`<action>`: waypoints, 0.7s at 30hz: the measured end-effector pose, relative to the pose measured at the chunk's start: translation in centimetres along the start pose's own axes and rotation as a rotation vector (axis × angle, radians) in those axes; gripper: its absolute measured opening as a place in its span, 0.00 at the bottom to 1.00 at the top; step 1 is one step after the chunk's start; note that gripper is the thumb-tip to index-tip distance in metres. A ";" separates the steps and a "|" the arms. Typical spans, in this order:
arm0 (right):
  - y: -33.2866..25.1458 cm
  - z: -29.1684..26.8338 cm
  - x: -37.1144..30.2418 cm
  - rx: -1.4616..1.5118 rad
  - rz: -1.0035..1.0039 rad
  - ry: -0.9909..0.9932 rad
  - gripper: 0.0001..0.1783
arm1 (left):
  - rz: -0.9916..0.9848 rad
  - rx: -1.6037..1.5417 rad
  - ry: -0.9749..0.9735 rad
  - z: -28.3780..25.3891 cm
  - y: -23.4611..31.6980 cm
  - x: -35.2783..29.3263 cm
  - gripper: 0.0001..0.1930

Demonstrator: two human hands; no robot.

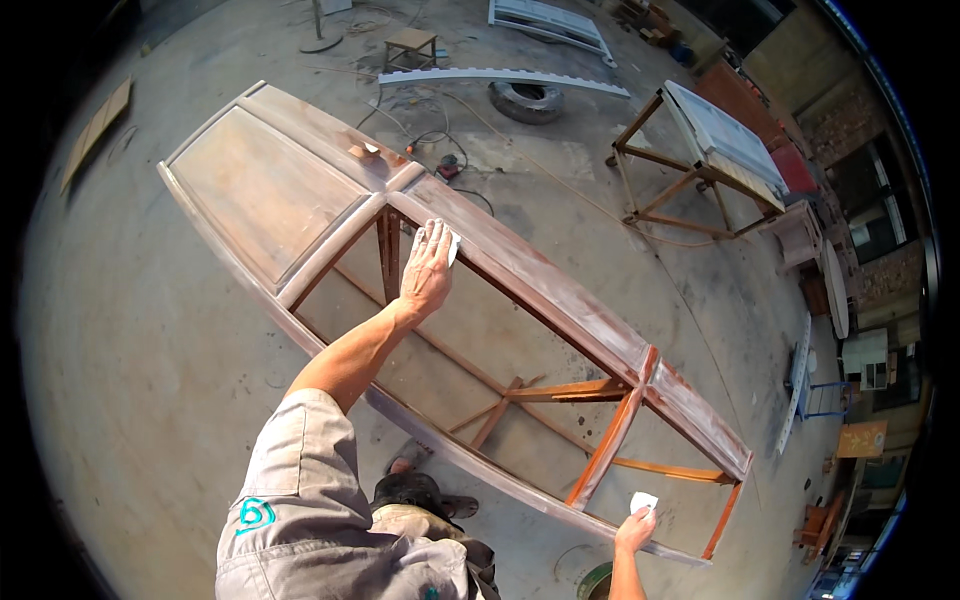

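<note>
A long wooden door frame (530, 270), reddish brown under a pale dusty coat, lies raised across the view. It has a solid panel (260, 200) at its far left end and open bays elsewhere. My left hand (427, 272) presses on the far rail, fingers together, with a small white sheet (454, 249) that looks like sandpaper showing beside its fingers. At the near right end, my right hand (634, 529) pinches another folded white sheet (644, 501) over the near rail. A brown folded scrap (366, 152) rests on the panel end.
A red-and-black power tool (447, 167) and its cords lie on the floor beyond the frame. Farther off are a tyre (526, 102), a small stool (410, 43) and a wooden stand (690, 185) bearing a pale panel. A bucket (596, 582) stands near my right forearm.
</note>
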State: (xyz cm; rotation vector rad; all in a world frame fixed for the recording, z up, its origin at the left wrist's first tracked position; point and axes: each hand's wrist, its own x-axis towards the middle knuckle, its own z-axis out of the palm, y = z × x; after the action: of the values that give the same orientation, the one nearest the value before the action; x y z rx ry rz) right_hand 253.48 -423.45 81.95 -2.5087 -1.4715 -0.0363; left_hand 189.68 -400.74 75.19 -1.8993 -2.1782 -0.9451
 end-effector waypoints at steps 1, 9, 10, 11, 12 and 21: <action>0.6 0.1 -0.2 -0.006 -0.008 0.019 0.24 | 0.021 -0.045 -0.008 -0.6 -0.9 0.6 0.30; 0.4 0.5 0.0 -0.017 0.039 -0.050 0.24 | 0.245 -0.028 -0.090 0.4 7.3 -3.8 0.32; 0.3 0.3 -0.1 -0.014 0.050 -0.048 0.24 | 0.325 -0.039 -0.138 -0.2 6.9 -3.6 0.32; 0.0 0.1 0.0 -0.009 0.061 -0.040 0.23 | 0.408 -0.050 -0.179 -1.4 5.6 -2.6 0.33; -0.4 -0.3 -0.2 -0.001 0.075 -0.049 0.22 | 0.410 0.003 -0.187 -2.7 3.5 -1.4 0.33; -1.2 -0.6 0.0 -0.034 0.035 -0.078 0.20 | 0.354 -0.077 -0.118 0.3 11.1 -3.7 0.29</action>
State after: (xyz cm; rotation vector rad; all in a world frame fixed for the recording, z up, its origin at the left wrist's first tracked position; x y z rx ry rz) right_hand 252.52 -423.01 82.75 -2.5899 -1.4676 0.0426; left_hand 200.85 -403.49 77.45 -2.3271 -1.7909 -0.8792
